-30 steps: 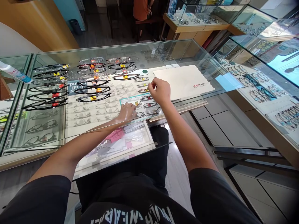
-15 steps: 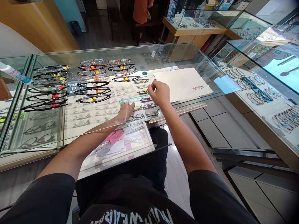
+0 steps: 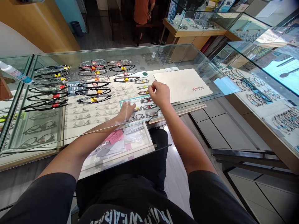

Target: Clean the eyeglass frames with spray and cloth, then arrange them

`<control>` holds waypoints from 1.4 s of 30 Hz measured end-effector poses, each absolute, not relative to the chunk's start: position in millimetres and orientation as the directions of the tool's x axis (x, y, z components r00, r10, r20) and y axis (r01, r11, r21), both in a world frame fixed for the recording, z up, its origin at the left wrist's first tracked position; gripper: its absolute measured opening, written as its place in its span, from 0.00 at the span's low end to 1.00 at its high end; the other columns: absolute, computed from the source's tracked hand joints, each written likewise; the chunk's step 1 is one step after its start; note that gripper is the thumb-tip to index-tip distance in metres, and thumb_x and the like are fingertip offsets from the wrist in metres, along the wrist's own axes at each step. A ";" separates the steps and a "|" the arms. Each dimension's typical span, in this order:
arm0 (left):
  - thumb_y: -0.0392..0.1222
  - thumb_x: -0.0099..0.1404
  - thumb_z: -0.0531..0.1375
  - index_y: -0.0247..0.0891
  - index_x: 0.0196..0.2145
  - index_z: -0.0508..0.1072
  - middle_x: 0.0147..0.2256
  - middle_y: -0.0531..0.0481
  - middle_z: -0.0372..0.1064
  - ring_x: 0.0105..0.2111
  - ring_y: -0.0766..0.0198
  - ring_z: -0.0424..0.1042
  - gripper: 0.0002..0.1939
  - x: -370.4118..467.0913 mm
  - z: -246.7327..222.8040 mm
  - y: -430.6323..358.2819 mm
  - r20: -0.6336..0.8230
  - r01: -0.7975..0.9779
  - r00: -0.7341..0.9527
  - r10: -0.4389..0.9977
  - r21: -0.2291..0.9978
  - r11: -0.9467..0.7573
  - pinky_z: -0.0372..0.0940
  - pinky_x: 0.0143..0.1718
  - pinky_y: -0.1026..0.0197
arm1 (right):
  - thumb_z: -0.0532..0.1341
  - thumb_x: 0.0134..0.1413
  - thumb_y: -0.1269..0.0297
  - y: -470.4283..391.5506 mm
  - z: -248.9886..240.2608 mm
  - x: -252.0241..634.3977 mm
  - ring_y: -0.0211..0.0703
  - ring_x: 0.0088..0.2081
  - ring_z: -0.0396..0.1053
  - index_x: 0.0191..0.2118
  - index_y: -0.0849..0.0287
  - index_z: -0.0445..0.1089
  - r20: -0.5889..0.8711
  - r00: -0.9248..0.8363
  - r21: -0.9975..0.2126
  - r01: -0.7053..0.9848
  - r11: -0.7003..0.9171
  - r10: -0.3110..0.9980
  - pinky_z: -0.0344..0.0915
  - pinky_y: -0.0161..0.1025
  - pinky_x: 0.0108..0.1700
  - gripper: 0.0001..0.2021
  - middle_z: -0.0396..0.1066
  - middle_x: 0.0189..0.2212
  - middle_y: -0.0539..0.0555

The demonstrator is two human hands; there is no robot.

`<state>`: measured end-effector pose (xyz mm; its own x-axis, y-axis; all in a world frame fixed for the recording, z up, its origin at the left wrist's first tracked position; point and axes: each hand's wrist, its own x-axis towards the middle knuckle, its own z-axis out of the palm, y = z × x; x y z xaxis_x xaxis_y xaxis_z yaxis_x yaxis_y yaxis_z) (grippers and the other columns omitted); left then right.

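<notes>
My left hand (image 3: 126, 111) rests on the glass countertop, its fingers loosely bent and a little apart, with nothing visible in them. Beside it, under the glass, lie several eyeglass frames (image 3: 149, 106) on a teal-edged card. My right hand (image 3: 160, 94) is raised just above the counter with thumb and fingers pinched together; whatever they hold, if anything, is too small or hidden to make out. Close to its fingertips are more small eyeglass frames (image 3: 143, 92) with coloured tags. A cream mat (image 3: 182, 82) with red print lies right behind this hand.
Rows of eyeglasses with red and yellow tags (image 3: 93, 91) cover the counter's left part. An open drawer (image 3: 149, 137) below holds papers, a pink slip (image 3: 116, 136) and plastic bags. A spray bottle (image 3: 16, 73) is at far left. A person in orange (image 3: 141, 12) sits beyond.
Both hands stay in nearly the same place and pose. The view has shifted very slightly.
</notes>
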<state>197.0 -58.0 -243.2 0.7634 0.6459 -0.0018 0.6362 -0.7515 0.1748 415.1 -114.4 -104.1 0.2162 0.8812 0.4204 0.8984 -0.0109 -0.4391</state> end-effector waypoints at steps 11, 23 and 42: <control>0.34 0.77 0.55 0.32 0.50 0.80 0.53 0.25 0.81 0.57 0.37 0.73 0.13 201.9 -182.6 -101.8 -0.113 0.653 0.757 0.644 0.179 -0.736 0.60 0.59 0.39 | 0.59 0.67 0.64 -118.0 -98.1 412.0 0.47 0.30 0.62 0.29 0.50 0.55 0.395 0.228 -0.467 0.884 -0.020 0.890 0.54 0.45 0.37 0.15 0.74 0.29 0.53; 0.37 0.69 0.62 0.41 0.28 0.75 0.30 0.54 0.81 0.32 0.62 0.76 0.10 159.4 -52.4 -186.4 -0.070 0.285 0.941 0.330 0.690 -0.666 0.64 0.40 0.56 | 0.62 0.59 0.65 -116.4 -105.0 417.0 0.47 0.30 0.63 0.32 0.50 0.56 0.452 0.243 -0.518 0.855 0.030 0.858 0.56 0.45 0.37 0.12 0.73 0.31 0.51; 0.47 0.79 0.63 0.32 0.46 0.84 0.57 0.35 0.80 0.58 0.39 0.67 0.15 194.6 -51.4 -13.7 0.117 0.691 0.722 0.682 -0.083 -0.718 0.61 0.62 0.39 | 0.61 0.67 0.64 -111.7 -112.6 419.2 0.50 0.36 0.70 0.40 0.53 0.72 0.475 0.214 -0.481 0.875 0.048 0.854 0.63 0.48 0.41 0.03 0.78 0.48 0.60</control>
<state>194.6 -13.7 -51.4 0.7219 0.6820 0.1170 0.6915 -0.7176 -0.0833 419.2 -111.7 -112.6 0.2139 0.8538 0.4746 0.8755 0.0480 -0.4809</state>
